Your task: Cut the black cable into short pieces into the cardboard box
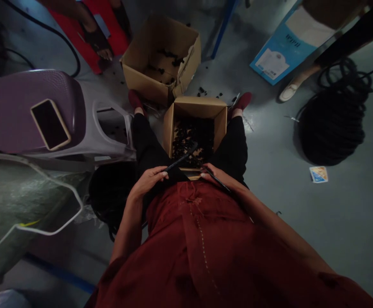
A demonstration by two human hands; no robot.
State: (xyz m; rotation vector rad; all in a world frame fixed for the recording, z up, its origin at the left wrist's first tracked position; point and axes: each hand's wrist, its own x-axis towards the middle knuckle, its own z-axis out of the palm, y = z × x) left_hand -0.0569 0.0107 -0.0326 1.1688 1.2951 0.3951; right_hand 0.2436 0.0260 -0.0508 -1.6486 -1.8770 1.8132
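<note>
Two cardboard boxes (195, 105): one open between the knees, holding black pieces (192, 143); the other beyond the feet.
Left hand (148, 182): fingers curled closed, pinching a thin black strip (181, 158).
Right hand (213, 174): fingers pressed together on a second black strip (218, 180).
Pieces: too dark to make out.

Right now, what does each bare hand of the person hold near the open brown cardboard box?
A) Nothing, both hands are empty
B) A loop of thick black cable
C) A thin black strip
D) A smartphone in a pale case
C: the left hand grips a thin black strip, and the right hand grips another thin black strip, both by the open brown cardboard box.
</note>
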